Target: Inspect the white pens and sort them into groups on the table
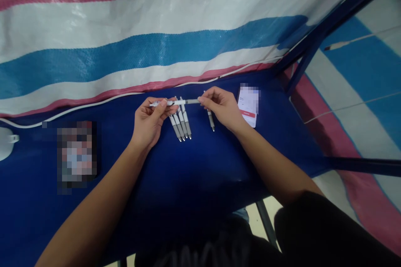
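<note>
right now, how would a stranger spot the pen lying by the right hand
On the dark blue tabletop, find the phone beyond the right hand. Left of it, a white-and-grey pen lies partly hidden by that hand, tip toward the wearer. It lies alone, apart from the four pens grouped together.

On the table, a lone pen and, farther out, a phone lie at three o'clock from four pens.

Both forearms angle inward, left grip and right grip pinching, slightly apart.
</note>
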A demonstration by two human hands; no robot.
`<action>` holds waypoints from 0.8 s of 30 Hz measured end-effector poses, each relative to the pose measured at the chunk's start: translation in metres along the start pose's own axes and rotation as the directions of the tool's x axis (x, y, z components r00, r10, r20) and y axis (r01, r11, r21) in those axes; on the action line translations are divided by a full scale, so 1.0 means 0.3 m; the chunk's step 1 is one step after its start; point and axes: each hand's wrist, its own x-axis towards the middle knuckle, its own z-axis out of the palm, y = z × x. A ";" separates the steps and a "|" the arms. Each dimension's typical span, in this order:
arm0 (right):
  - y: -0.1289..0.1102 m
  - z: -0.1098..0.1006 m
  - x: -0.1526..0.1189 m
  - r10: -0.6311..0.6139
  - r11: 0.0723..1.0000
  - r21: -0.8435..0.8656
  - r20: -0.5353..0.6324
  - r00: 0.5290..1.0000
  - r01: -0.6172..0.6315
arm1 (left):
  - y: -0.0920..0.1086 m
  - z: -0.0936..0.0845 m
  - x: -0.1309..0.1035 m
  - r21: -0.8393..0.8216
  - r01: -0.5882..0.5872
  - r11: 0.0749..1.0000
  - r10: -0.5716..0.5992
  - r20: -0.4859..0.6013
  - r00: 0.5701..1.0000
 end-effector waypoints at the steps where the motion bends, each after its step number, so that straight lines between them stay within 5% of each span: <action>1: 0.008 0.001 0.006 -0.005 0.998 0.062 -0.011 1.000 0.006 | -0.001 0.000 0.001 0.002 -0.002 1.000 0.002 -0.002 1.000; 6: 0.016 -0.002 0.020 0.008 0.963 0.268 -0.052 0.999 0.006 | -0.010 0.000 0.004 0.072 -0.036 0.997 0.036 0.002 0.999; 12: -0.010 -0.014 0.014 -0.016 0.885 0.464 -0.039 0.999 0.033 | -0.015 0.015 -0.052 0.474 -0.227 0.851 0.205 0.099 0.974; 16: -0.009 -0.021 0.019 -0.039 0.889 0.453 -0.072 0.997 0.068 | -0.011 0.018 -0.074 0.609 -0.314 0.729 0.266 0.171 0.949; 24: 0.024 -0.047 0.045 -0.126 0.907 0.366 -0.239 0.963 0.209 | -0.029 -0.003 -0.050 0.606 -0.267 0.749 0.230 0.139 0.963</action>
